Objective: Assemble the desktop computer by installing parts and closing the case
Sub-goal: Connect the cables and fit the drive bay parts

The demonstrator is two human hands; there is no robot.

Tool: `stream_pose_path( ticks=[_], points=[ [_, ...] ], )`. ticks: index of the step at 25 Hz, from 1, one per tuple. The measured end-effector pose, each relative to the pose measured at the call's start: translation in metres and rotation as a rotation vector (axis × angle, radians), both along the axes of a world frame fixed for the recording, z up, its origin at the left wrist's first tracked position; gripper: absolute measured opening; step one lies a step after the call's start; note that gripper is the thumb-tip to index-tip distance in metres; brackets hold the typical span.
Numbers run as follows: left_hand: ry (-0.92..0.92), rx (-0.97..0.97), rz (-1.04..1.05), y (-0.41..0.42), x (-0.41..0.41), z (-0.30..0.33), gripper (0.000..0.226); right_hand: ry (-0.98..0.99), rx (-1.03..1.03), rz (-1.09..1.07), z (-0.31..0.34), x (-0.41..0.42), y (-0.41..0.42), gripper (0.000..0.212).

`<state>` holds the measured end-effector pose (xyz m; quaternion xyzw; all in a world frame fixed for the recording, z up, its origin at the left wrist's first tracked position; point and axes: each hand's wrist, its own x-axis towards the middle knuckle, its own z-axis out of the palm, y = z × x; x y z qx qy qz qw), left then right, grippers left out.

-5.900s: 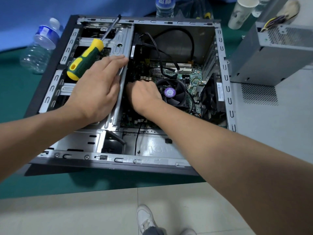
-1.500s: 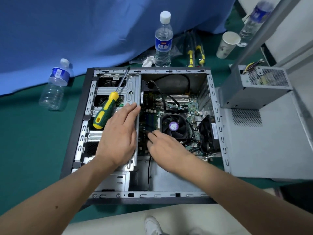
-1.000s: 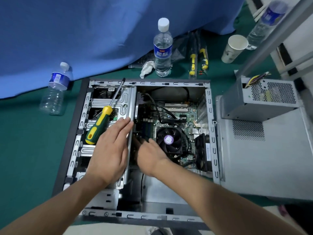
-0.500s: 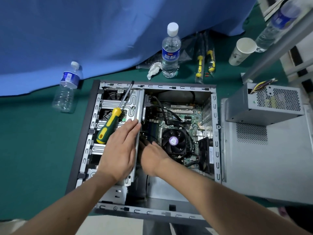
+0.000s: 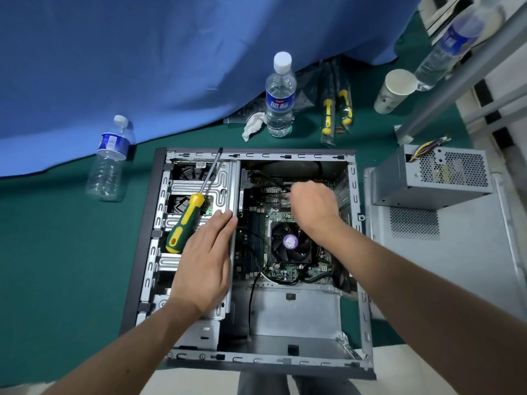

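Note:
The open computer case lies on its side on green felt, its motherboard and CPU fan exposed. My left hand rests flat, fingers straight, on the right edge of the metal drive cage. A yellow-and-green screwdriver lies on that cage just left of my fingers. My right hand is over the upper motherboard with fingers curled down, pinching the end of a black cable. The fingertips themselves are hidden.
A loose power supply sits on the removed side panel right of the case. Behind the case stand a water bottle, packaged screwdrivers, a tissue and a paper cup. Another bottle lies at left.
My right hand has moved from the lower left of the motherboard, beside the left hand, up past the fan to the cables. The left hand has stayed on the cage.

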<state>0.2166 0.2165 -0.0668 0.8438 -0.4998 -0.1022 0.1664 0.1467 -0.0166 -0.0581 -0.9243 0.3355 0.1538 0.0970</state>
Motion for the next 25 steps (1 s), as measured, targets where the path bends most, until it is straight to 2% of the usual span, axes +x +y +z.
stream_pose_path(
  ticks=[3, 6, 7, 9, 11, 15, 18, 22, 25],
  points=[
    [0.005, 0.013, 0.003, 0.000, 0.000, 0.000, 0.057, -0.028, -0.002, 0.038, 0.002, -0.006, 0.016, 0.036],
    [0.006, 0.014, 0.004, -0.002, 0.001, -0.002, 0.057, -0.196, 0.122, 0.390, -0.003, -0.025, 0.063, 0.012],
    [0.007, 0.013, 0.007, -0.001, 0.001, -0.002, 0.057, -0.196, 0.172, 0.497, -0.005, -0.027, 0.074, 0.012],
    [0.013, 0.010, 0.006, -0.001, -0.001, -0.002, 0.058, -0.096, 0.212, 0.594, -0.018, -0.024, 0.090, 0.025],
    [0.018, 0.005, 0.004, -0.001, 0.000, -0.003, 0.058, 0.031, 0.133, 0.646, -0.030, -0.015, 0.099, 0.031],
    [0.016, 0.009, 0.007, -0.002, 0.001, -0.004, 0.059, 0.183, 0.083, 0.686, -0.037, -0.012, 0.107, 0.036],
    [0.016, 0.005, 0.000, 0.000, 0.000, -0.003, 0.059, 0.170, 0.100, 0.685, -0.033, -0.013, 0.107, 0.038],
    [0.015, -0.002, -0.001, -0.001, -0.001, -0.005, 0.058, 0.203, 0.163, 0.616, -0.039, -0.002, 0.113, 0.054],
    [0.018, -0.010, 0.002, 0.000, 0.000, -0.007, 0.057, 0.253, 0.154, 0.629, -0.039, 0.004, 0.116, 0.059]
  ],
)
